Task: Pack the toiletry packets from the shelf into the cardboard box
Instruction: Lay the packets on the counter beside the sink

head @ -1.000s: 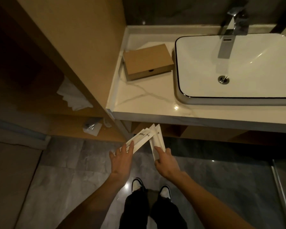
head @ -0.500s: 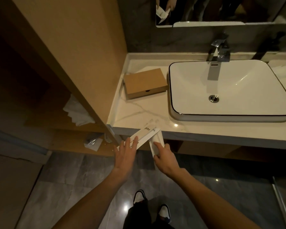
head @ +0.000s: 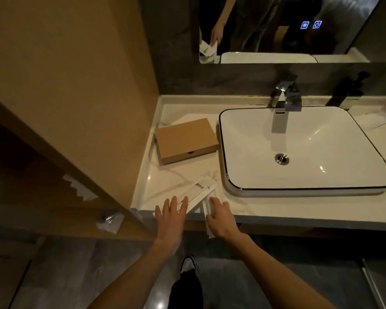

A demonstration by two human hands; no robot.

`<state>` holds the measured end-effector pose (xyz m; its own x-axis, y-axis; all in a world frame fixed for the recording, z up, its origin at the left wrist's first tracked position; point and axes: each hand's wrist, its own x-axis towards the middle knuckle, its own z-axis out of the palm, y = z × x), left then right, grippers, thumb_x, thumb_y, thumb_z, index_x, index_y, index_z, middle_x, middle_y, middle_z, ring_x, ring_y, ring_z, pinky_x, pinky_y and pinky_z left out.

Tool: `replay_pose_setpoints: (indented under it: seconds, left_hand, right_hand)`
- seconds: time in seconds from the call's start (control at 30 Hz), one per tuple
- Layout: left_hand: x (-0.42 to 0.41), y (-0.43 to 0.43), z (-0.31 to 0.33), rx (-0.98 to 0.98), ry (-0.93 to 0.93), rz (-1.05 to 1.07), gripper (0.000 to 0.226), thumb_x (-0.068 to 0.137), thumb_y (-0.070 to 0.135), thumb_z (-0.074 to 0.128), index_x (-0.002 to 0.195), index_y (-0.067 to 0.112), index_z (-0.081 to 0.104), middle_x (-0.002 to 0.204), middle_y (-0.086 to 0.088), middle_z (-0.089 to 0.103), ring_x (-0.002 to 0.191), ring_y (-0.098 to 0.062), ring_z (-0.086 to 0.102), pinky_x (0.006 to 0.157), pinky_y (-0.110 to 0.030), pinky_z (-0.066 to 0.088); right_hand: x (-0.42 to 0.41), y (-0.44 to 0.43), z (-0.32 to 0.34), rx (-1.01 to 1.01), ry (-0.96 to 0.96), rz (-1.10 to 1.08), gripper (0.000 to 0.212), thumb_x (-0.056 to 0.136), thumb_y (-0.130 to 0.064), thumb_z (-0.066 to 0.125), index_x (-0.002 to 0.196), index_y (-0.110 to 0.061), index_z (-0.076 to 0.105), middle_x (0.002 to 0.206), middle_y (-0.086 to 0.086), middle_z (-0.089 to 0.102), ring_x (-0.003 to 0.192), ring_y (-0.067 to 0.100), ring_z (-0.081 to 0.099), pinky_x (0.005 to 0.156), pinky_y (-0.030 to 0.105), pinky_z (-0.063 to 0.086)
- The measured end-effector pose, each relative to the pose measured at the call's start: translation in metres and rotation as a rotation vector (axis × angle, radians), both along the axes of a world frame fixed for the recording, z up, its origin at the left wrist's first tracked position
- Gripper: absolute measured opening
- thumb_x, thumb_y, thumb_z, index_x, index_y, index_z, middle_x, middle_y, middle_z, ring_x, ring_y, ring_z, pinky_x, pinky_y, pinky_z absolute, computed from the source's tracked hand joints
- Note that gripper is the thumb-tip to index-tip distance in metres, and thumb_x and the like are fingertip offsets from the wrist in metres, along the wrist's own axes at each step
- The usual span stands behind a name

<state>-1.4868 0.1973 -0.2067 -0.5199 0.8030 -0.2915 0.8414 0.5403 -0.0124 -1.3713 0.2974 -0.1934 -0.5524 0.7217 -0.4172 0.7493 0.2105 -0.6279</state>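
My left hand [head: 171, 211] holds long white toiletry packets [head: 202, 189] with dark print, their far ends lying over the front of the marble counter [head: 265, 210]. My right hand [head: 220, 216] grips more white packets [head: 207, 228] that hang down past the counter edge. A closed flat cardboard box [head: 185, 139] sits on the counter further back, left of the sink, apart from both hands. On the open wooden shelf to the left lie more white packets [head: 79, 188] and a small clear bag [head: 109, 220].
A white basin [head: 303, 150] with a chrome tap [head: 283, 101] fills the counter's right side. A tall wooden cabinet wall [head: 87, 85] rises on the left. A mirror [head: 276, 27] hangs above. White paper items [head: 368, 121] lie right of the basin.
Both hands have risen from below the counter edge and carried the packets up onto the counter's front. The view has tilted up, showing the mirror.
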Motion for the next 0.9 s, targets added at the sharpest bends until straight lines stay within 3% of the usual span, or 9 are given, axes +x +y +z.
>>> replay_pose_setpoints:
  seconds: [0.37, 0.5, 0.63, 0.77, 0.9]
  left_hand:
    - [-0.055, 0.047, -0.025, -0.092, -0.040, -0.050, 0.103, 0.081, 0.009, 0.069, 0.148, 0.021, -0.008, 0.158, -0.017, 0.001, 0.146, -0.034, 0.004, 0.117, -0.054, 0.010]
    - [-0.063, 0.051, -0.032, -0.109, -0.074, 0.003, 0.102, 0.082, 0.006, 0.067, 0.149, 0.021, -0.008, 0.158, -0.017, 0.001, 0.145, -0.035, 0.004, 0.116, -0.055, 0.012]
    - [-0.070, 0.056, -0.038, -0.117, -0.075, 0.066, 0.095, 0.086, 0.001, 0.059, 0.149, 0.021, -0.009, 0.157, -0.018, 0.001, 0.145, -0.036, 0.004, 0.115, -0.056, 0.013]
    - [-0.068, 0.058, -0.040, -0.137, -0.068, 0.145, 0.089, 0.088, -0.002, 0.052, 0.149, 0.022, -0.008, 0.158, -0.018, 0.002, 0.145, -0.037, 0.004, 0.114, -0.058, 0.014]
    - [-0.069, 0.063, -0.045, -0.153, -0.087, 0.192, 0.088, 0.088, -0.001, 0.053, 0.149, 0.023, -0.006, 0.158, -0.016, 0.001, 0.145, -0.036, 0.004, 0.115, -0.055, 0.014]
  right_hand:
    - [-0.059, 0.039, -0.032, -0.037, -0.031, -0.158, 0.046, 0.093, -0.017, 0.050, 0.134, -0.024, 0.031, 0.126, 0.013, 0.038, 0.083, 0.021, 0.055, 0.082, 0.033, 0.051]
    - [-0.067, 0.043, -0.038, -0.042, -0.071, -0.248, 0.064, 0.094, -0.018, 0.053, 0.147, -0.021, 0.016, 0.140, 0.016, 0.026, 0.092, 0.024, 0.061, 0.084, 0.032, 0.051]
    - [-0.082, 0.039, -0.044, -0.081, -0.073, -0.298, 0.071, 0.095, -0.014, 0.051, 0.150, -0.017, 0.004, 0.142, 0.017, 0.024, 0.093, 0.022, 0.061, 0.087, 0.031, 0.053]
    - [-0.091, 0.036, -0.048, -0.107, -0.082, -0.261, 0.076, 0.093, -0.012, 0.053, 0.149, -0.015, 0.002, 0.142, 0.017, 0.020, 0.110, 0.027, 0.055, 0.095, 0.035, 0.049]
    - [-0.090, 0.043, -0.047, -0.080, -0.140, -0.161, 0.075, 0.092, -0.014, 0.054, 0.149, -0.015, 0.005, 0.139, 0.017, 0.022, 0.112, 0.027, 0.052, 0.093, 0.033, 0.050]
